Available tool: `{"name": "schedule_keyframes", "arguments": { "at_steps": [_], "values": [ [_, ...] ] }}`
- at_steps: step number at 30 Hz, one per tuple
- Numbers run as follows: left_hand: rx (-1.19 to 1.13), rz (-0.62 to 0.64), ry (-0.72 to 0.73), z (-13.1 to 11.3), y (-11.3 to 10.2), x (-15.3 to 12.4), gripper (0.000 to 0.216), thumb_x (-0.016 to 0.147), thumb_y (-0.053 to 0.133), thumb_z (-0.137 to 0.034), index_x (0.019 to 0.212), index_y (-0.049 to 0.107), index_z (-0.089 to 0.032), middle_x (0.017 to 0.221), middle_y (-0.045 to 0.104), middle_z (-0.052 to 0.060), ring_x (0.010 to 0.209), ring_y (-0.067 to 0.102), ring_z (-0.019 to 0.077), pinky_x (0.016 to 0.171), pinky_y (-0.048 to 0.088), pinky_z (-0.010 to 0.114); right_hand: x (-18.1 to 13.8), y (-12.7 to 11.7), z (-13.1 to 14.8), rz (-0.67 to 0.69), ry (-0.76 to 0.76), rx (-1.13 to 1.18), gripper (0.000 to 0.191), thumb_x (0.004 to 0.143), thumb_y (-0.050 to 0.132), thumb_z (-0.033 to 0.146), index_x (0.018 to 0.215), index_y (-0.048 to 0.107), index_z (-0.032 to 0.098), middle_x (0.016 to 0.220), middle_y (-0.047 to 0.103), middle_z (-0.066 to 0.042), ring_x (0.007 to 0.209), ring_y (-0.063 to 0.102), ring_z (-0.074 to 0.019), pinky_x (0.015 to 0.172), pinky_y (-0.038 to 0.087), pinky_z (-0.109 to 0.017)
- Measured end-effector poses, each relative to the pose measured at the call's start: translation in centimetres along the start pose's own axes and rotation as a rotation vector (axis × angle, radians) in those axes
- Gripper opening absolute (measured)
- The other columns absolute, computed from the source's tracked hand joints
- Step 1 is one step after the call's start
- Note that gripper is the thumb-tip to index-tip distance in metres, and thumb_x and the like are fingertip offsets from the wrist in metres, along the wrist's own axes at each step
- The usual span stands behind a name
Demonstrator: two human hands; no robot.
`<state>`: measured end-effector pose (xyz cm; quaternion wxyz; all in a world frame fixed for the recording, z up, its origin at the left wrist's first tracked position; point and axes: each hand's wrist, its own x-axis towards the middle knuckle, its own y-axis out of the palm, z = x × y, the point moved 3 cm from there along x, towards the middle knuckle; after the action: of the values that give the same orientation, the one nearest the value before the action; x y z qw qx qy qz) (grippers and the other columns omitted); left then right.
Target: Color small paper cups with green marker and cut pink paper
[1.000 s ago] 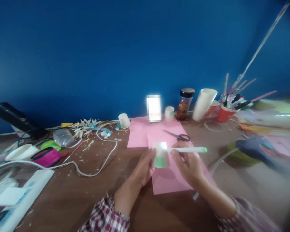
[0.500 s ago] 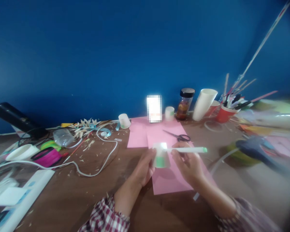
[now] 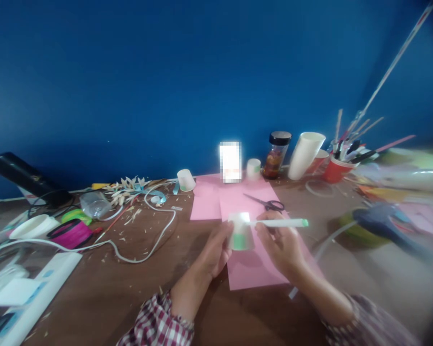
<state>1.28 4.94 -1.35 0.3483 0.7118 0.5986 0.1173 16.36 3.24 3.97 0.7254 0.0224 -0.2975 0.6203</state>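
Observation:
My left hand is closed around the left side of a small white paper cup, which has a green patch on its side. The cup is upside down, its wider end lowest. Pinched in my right hand is a white marker with a green end pointing right. Its other end points left at the cup's upper right side; whether it touches is too bright to tell. Beneath both hands lies pink paper, and black scissors rest on it just beyond them.
Two more small cups stand behind, one left and one right, with a bright blurred screen between. A dark-lidded jar, a tall white cup and a red pen cup line the back. A white cable crosses the left.

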Motion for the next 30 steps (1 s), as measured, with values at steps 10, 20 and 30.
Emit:
{"name": "schedule_keyframes", "arguments": {
  "at_steps": [10, 20, 30],
  "values": [
    [0.008, 0.009, 0.002, -0.06, 0.00, 0.09, 0.027, 0.077, 0.068, -0.035, 0.094, 0.066, -0.014, 0.097, 0.068, 0.011, 0.098, 0.060, 0.0241, 0.087, 0.044, 0.035, -0.08, 0.00, -0.08, 0.020, -0.008, -0.001, 0.012, 0.088, 0.050, 0.028, 0.083, 0.055, 0.018, 0.071, 0.058, -0.001, 0.059, 0.054, -0.0118, 0.050, 0.043, -0.021],
    [-0.021, 0.000, 0.015, 0.00, 0.02, 0.06, 0.024, 0.075, 0.070, -0.034, 0.089, 0.068, -0.015, 0.093, 0.068, 0.008, 0.093, 0.060, 0.0203, 0.086, 0.044, 0.032, 0.00, -0.02, 0.08, 0.026, -0.014, -0.022, 0.013, 0.088, 0.050, 0.029, 0.082, 0.054, 0.018, 0.069, 0.057, -0.001, 0.056, 0.052, -0.0111, 0.047, 0.042, -0.020],
    [-0.017, -0.008, 0.011, -0.10, 0.02, 0.05, 0.025, 0.074, 0.071, -0.035, 0.089, 0.068, -0.015, 0.094, 0.068, 0.008, 0.095, 0.060, 0.0210, 0.088, 0.043, 0.033, 0.17, 0.01, 0.31, 0.032, -0.003, -0.017, 0.012, 0.087, 0.049, 0.027, 0.080, 0.054, 0.018, 0.067, 0.055, 0.001, 0.054, 0.051, -0.0104, 0.046, 0.041, -0.020]
  ]
}}
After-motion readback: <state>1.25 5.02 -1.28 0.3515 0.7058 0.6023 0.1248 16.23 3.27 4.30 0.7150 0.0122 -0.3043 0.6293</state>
